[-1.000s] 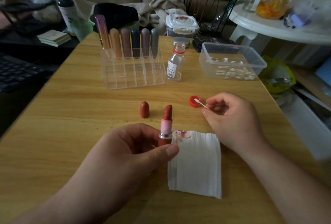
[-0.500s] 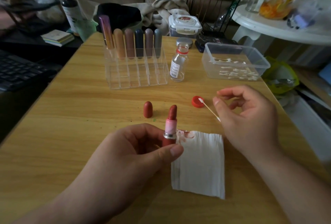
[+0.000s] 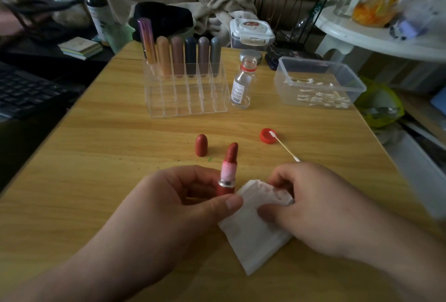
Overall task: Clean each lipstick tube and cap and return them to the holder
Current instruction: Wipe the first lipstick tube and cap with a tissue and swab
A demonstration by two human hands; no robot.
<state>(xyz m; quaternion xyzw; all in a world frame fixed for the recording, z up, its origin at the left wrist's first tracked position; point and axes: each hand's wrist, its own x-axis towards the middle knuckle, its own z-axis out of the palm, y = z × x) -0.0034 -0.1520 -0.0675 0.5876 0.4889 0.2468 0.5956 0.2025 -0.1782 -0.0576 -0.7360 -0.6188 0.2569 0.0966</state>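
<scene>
My left hand (image 3: 173, 207) grips an open red lipstick tube (image 3: 228, 171) upright at its base, the red stick wound out above a pink inner sleeve. Its red cap (image 3: 201, 145) stands on the table just beyond. My right hand (image 3: 313, 207) pinches the top edge of a white tissue (image 3: 253, 236), lifting it beside the tube. A cotton swab (image 3: 284, 147) lies on the table with its tip on a small red bottle cap (image 3: 268, 136). The clear acrylic holder (image 3: 185, 99) stands further back, with several capped lipsticks (image 3: 178, 57) in its rear row.
An uncapped small glass bottle (image 3: 241, 87) stands right of the holder. A clear tub of cotton swabs (image 3: 318, 82) sits at the table's right edge. A lidded container (image 3: 251, 34) and a small round tin (image 3: 251, 55) are at the back. A keyboard (image 3: 26, 89) lies off the table's left edge.
My right hand let go of the cotton swab, which now lies by the red bottle cap, then came back and picked up the tissue's top edge. My left hand kept holding the tube.
</scene>
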